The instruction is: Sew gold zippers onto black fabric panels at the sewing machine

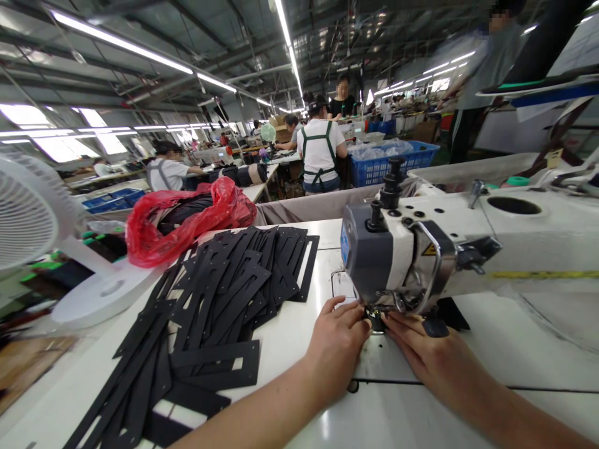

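A white and grey sewing machine (369,255) stands on the right of the table, its lamp shining on the needle area. My left hand (337,340) is just left of the needle, fingers curled and pressed together; what is in them is hidden. From the right, my right hand (433,349) reaches under the machine head, its fingers closed at the needle. A black piece (453,313) pokes out behind that hand, the rest of it covered. To the left lies a loose heap of flat black pieces with cut-out slots (215,293).
Behind the heap sits a red plastic bag (187,215) with dark pieces inside. A white fan (88,274) stands at the table's left edge. Beyond are a blue basket (393,162), a worker in a white shirt (321,149) and other people at tables.
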Available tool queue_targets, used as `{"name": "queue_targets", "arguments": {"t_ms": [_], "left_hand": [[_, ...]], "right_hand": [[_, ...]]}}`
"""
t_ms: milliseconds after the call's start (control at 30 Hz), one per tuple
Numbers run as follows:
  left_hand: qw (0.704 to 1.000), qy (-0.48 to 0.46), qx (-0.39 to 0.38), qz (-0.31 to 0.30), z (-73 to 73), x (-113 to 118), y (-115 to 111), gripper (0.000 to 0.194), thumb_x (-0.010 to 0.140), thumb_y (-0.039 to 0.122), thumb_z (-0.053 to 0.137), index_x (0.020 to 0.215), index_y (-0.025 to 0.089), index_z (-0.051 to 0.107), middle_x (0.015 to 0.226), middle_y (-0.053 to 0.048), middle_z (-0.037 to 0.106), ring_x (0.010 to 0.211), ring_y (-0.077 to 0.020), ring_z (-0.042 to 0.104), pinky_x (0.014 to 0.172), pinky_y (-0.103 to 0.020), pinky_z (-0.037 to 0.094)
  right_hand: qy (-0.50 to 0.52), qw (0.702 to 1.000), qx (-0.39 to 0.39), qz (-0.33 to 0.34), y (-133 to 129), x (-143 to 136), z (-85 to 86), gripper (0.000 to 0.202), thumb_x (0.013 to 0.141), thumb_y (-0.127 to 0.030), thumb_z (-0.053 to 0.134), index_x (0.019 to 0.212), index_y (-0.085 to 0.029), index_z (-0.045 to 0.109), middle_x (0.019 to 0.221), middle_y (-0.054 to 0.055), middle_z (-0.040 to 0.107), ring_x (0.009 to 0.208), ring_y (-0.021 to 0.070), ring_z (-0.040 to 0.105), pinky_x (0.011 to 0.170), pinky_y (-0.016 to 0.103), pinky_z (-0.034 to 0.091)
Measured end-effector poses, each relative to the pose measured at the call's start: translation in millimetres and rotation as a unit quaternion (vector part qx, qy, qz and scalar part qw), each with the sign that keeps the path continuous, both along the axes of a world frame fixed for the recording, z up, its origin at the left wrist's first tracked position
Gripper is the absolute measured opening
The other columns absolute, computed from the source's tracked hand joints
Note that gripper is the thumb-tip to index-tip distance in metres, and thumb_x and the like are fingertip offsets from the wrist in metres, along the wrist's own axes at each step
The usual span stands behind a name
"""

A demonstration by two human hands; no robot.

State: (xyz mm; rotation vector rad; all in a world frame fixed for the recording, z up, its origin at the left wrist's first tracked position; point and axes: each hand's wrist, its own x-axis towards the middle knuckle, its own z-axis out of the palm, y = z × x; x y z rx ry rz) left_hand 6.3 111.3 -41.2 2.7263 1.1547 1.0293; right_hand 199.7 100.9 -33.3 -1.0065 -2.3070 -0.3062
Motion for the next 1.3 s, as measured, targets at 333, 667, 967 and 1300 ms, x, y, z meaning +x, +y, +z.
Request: {"name": "queue_targets", "arguments": {"t_ms": [333, 667, 967, 1300], "left_hand": [[1.0, 0.006, 0.016, 0.006, -5.3, 0.5, 1.7, 0.012, 0.09, 0.017, 0.052, 0.083, 0.019, 0.062, 0.097, -0.003, 0.068, 0.1, -0.0152, 0.059, 0.099, -0.036, 0.036], [1.0, 0.019, 0.022, 0.005, -1.0, 0.8, 2.7, 0.011, 0.089, 0.018, 0.052, 0.084, 0.018, 0.061, 0.094, -0.002, 0.068, 0.096, -0.0153, 0.06, 0.098, -0.036, 0.036], [0.999, 0.005, 0.025, 0.02, -1.8, 2.9, 2.6, 0.007, 0.086, 0.013, 0.055, 0.084, 0.018, 0.06, 0.096, -0.002, 0.068, 0.094, -0.0154, 0.062, 0.098, -0.037, 0.037], [0.997, 0.036, 0.022, 0.06, 3.1, 5.1, 2.4, 0.008, 0.087, 0.016, 0.056, 0.081, 0.017, 0.06, 0.095, -0.003, 0.067, 0.087, -0.0162, 0.062, 0.085, -0.036, 0.044]], "right_hand": [[0.025, 1.0, -0.011, -0.004, 4.4, 1.1, -5.8, 0.026, 0.093, -0.019, 0.038, 0.099, -0.015, 0.063, 0.094, 0.008, 0.069, 0.083, 0.0177, 0.067, 0.076, 0.03, 0.056], [0.002, 1.0, 0.015, -0.004, 4.7, 1.9, -3.8, 0.031, 0.093, -0.018, 0.034, 0.096, -0.014, 0.065, 0.092, 0.009, 0.07, 0.079, 0.0188, 0.068, 0.072, 0.031, 0.057], [0.019, 1.0, -0.002, -0.001, 5.4, -3.1, -4.1, 0.033, 0.093, -0.016, 0.033, 0.094, -0.016, 0.065, 0.09, 0.009, 0.07, 0.079, 0.0185, 0.067, 0.071, 0.029, 0.056], [-0.096, 0.994, 0.0, -0.052, 22.8, 75.5, 12.2, 0.028, 0.082, -0.027, 0.05, 0.104, -0.014, 0.061, 0.096, 0.013, 0.064, 0.083, 0.0251, 0.062, 0.073, 0.041, 0.052]]}}
